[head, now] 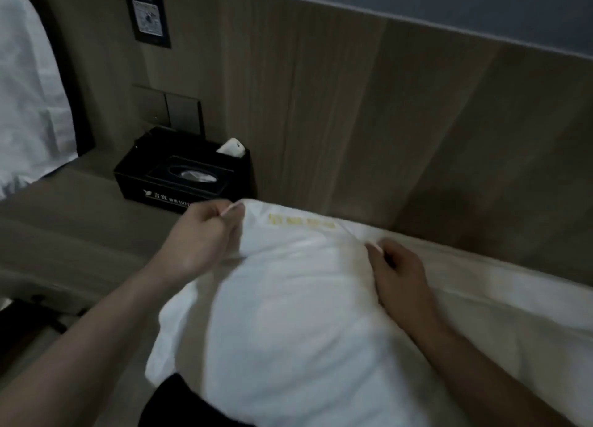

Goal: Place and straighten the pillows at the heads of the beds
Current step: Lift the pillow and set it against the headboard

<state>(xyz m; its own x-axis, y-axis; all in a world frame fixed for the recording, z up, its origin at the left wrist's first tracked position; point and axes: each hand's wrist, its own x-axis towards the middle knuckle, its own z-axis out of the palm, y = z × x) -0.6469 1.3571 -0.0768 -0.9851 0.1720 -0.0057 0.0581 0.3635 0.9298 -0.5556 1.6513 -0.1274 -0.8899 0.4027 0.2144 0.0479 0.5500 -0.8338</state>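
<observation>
Pillow [298,314] pinched by fingers [232,213] of 2 hands.

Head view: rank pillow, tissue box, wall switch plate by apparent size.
1. pillow, largest, though nearest the camera
2. tissue box
3. wall switch plate, smallest, though farther back, so its gap to the box is unsure

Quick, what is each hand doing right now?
Left hand: pinching the pillow at its far corner.
Right hand: fingers curled on the pillow's far edge.
</observation>
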